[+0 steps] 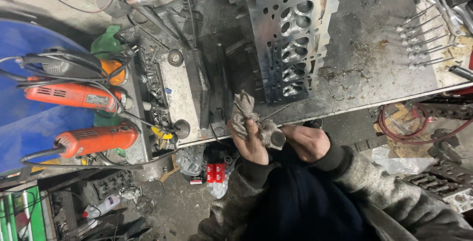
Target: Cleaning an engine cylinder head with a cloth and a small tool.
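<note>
My left hand (250, 140) grips a dirty grey rag (245, 110) bunched around an engine valve. The valve's round dark head (277, 138) pokes out of the rag between my hands, and its thin stem (276, 112) points up towards the bench. My right hand (306, 141) is closed just right of the valve head and touches it. Both hands are held close to my body at the front edge of the metal bench (374, 68). An aluminium cylinder head (293, 34) lies on the bench just above the hands.
Several valves (423, 39) lie in a row at the bench's right end. Two orange power tools (84, 118) with tangled cables rest on a blue drum (29, 118) at left. A red hose (409, 127) and engine parts (448, 179) lie on the floor at right.
</note>
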